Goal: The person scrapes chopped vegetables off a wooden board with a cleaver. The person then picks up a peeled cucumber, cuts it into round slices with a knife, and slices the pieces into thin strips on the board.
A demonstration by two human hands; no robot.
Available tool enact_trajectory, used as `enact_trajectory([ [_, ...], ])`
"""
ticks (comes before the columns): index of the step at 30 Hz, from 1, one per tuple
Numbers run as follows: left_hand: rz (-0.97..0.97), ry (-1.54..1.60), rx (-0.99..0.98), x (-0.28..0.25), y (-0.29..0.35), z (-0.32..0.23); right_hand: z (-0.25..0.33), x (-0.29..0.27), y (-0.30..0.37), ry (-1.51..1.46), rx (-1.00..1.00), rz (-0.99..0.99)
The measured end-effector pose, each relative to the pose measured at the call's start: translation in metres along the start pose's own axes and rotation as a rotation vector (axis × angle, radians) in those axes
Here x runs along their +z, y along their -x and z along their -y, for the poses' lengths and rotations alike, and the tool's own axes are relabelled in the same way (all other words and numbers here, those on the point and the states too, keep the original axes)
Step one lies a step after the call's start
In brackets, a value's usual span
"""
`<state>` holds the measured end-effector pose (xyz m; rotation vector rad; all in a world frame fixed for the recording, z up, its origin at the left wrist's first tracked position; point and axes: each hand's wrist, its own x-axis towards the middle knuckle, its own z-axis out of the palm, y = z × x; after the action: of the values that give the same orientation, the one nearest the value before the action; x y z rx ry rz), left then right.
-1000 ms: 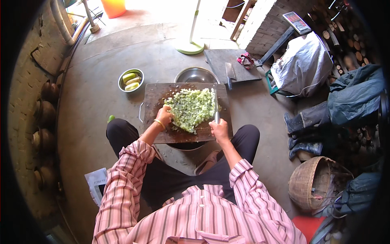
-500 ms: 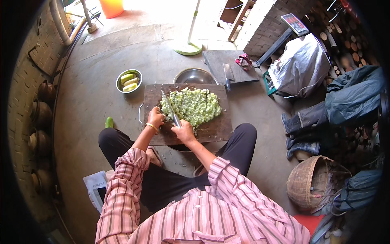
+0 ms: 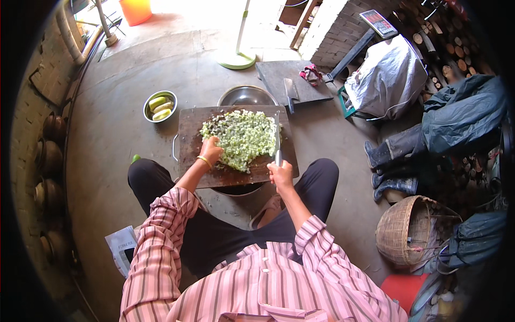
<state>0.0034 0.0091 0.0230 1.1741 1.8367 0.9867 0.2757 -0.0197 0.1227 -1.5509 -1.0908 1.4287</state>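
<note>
A wooden cutting board (image 3: pixel 189 161) sits in front of me between my knees, bearing a spread of finely chopped pale green vegetable (image 3: pixel 241 137). My right hand (image 3: pixel 281 175) is closed round the handle of a knife (image 3: pixel 277 134). Its blade points away from me along the right side of the chopped pile. At the pile's left edge is my left hand (image 3: pixel 211 150), its fingers curled in against the pieces; whatever is between them is hidden. A wide metal basin (image 3: pixel 248 95) shows past the board's far edge, and part of another vessel (image 3: pixel 238 190) shows beneath its near edge.
A metal bowl (image 3: pixel 152 117) with pale green vegetable pieces stands on the floor, left of the board. Beyond to the right are a platform scale (image 3: pixel 268 70) with a cleaver (image 3: pixel 291 91) on it and a covered stool (image 3: pixel 383 80). A wicker basket (image 3: pixel 397 231) lies at the right.
The knife has swung from the left part of the chopped pile to its right side, with my right hand moving right. My left hand has shifted slightly inward against the pile. The view has shifted slightly.
</note>
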Motion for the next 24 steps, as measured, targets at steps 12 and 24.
enact_trajectory([
  [12, 0.251, 0.328, -0.217, -0.024, 0.025, -0.016, -0.018, 0.034, 0.065, 0.542, -0.367, 0.209],
  [24, 0.136, 0.317, -0.256, -0.038, 0.030, -0.007, -0.025, 0.010, 0.044, 0.175, -0.096, 0.273],
])
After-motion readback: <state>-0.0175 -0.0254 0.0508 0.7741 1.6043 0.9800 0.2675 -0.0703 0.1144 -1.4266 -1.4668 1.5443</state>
